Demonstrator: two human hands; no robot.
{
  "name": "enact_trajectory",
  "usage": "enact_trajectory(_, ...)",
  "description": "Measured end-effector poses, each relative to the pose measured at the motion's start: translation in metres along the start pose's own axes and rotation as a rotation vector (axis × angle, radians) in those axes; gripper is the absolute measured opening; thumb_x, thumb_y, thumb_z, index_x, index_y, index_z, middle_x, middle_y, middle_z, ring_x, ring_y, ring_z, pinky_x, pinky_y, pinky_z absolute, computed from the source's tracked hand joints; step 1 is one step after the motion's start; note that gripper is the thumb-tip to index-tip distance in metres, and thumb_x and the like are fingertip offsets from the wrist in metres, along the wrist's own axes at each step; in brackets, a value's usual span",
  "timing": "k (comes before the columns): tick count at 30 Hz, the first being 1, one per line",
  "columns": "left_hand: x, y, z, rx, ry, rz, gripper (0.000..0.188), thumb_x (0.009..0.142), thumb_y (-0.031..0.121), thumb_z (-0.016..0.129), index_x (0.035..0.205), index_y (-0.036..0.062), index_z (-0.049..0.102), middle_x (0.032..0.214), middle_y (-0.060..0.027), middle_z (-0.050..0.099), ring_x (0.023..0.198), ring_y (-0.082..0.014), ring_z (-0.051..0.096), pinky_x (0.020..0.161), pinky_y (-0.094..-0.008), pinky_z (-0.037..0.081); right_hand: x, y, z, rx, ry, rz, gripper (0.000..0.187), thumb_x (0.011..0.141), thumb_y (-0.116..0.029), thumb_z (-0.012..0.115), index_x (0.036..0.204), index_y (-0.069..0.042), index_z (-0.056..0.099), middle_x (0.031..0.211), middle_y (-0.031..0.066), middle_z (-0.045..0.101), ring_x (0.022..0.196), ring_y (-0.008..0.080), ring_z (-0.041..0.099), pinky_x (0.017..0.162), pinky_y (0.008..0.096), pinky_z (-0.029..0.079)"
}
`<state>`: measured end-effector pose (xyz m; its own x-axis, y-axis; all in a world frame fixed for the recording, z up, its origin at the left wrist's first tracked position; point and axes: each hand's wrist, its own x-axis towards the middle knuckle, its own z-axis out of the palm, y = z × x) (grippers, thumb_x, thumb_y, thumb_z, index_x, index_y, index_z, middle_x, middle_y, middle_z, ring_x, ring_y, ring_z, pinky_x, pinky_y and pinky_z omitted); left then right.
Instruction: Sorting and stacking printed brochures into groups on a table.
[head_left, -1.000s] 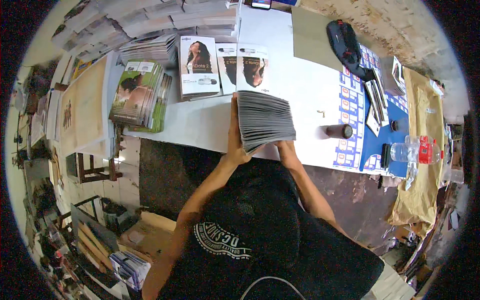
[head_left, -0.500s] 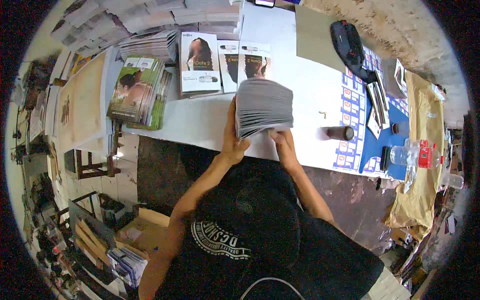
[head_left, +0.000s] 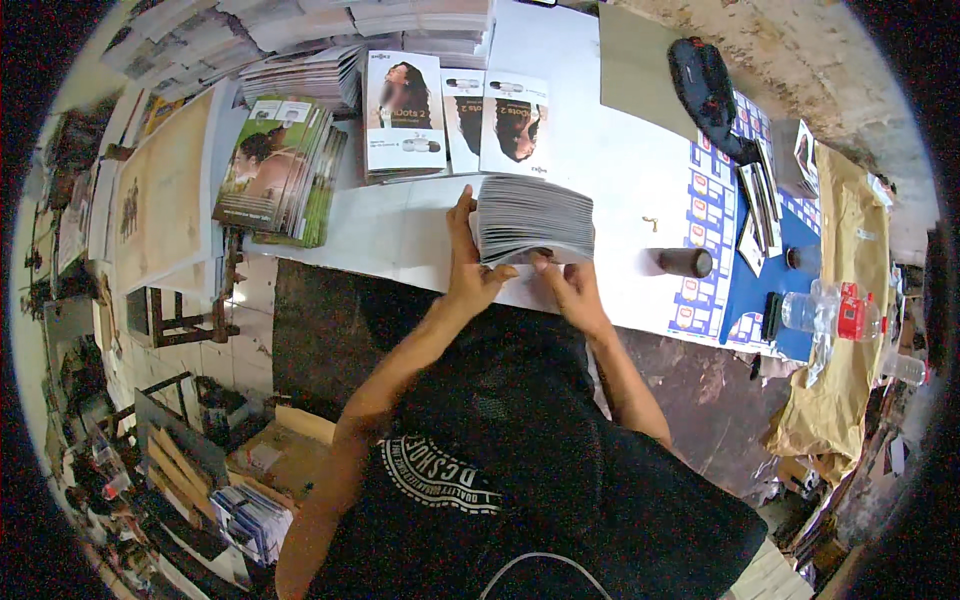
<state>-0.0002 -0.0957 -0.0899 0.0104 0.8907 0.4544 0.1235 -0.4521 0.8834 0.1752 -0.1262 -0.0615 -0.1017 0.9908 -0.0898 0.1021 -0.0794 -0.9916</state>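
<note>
Both my hands hold a thick stack of folded brochures [head_left: 536, 217] at the front of the white table [head_left: 400, 225], its layered grey-white edges facing me. My left hand [head_left: 470, 265] grips the left side, with the fingers running up that side and the thumb at the near lower edge. At the lower right, my right hand [head_left: 578, 293] has its thumb on the near edge; its other fingers are partly hidden. Just beyond the stack lie white brochure piles [head_left: 404, 112] with a picture of a long-haired person, and a similar pile [head_left: 514, 125] to their right.
Green-covered booklets [head_left: 275, 172] lie fanned at the left, near tall paper stacks [head_left: 420, 20]. A dark cylinder [head_left: 685, 262] rests on its side at the right. Farther right are a black pouch [head_left: 702, 85], loose leaflets [head_left: 757, 215] and clear plastic bottles [head_left: 800, 310].
The stack has come slightly down and right, and its sheets now look more even. My right thumb and hand have shifted along the near edge.
</note>
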Motion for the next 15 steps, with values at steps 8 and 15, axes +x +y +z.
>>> enact_trajectory(8, 0.033, 0.024, -0.014, -0.228, -0.221, -0.235, 0.061, 0.075, 0.015, 0.083, 0.113, 0.0007, 0.037, 0.108, -0.0098, 0.045, 0.099, -0.0185, 0.051, 0.087, -0.0307, 0.045, 0.018, -0.039, -0.020, -0.048, -0.021, -0.108, 0.041, 0.076, -0.007, 0.078, 0.110, 0.001, 0.058, 0.104, 0.0098, 0.061, 0.099, 0.0185, 0.057, 0.091, 0.0332, 0.045)
enact_trajectory(15, 0.024, 0.017, -0.014, -0.051, -0.246, -0.063, 0.047, 0.080, 0.010, 0.074, 0.111, 0.0016, 0.041, 0.104, -0.0112, 0.048, 0.099, -0.0214, 0.051, 0.085, -0.0367, 0.044, 0.020, -0.013, -0.012, 0.177, 0.085, -0.153, 0.026, 0.079, -0.004, 0.073, 0.102, 0.000, 0.060, 0.097, 0.0066, 0.063, 0.093, 0.0156, 0.059, 0.088, 0.0321, 0.046)
